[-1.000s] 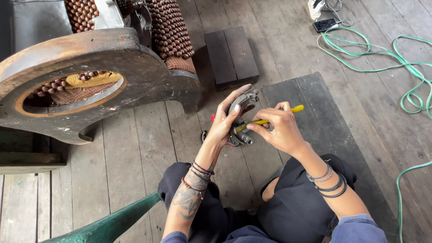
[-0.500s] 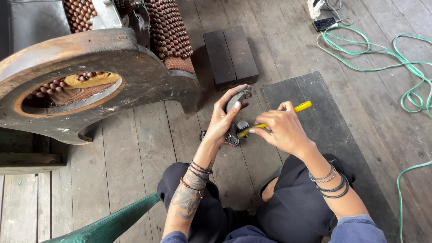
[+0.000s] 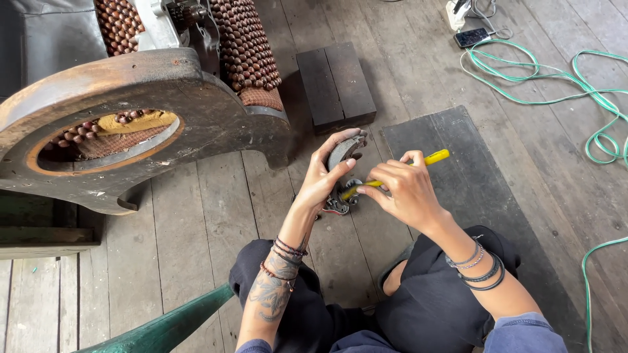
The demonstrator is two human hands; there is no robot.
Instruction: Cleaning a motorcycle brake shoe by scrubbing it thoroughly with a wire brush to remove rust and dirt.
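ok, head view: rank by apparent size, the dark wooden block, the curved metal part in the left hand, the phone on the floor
1. dark wooden block
2. curved metal part, nearer the camera, so its true size is unsure
3. phone, farthest away

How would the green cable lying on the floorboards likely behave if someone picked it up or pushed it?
The green cable lies in loose, overlapping loops on the wooden floor, so it is probably floppy and would sag from a hand rather than hold shape. Being thin, it likely weighs little. Pushed, it would probably slide and bunch rather than roll, and the loops might tangle.
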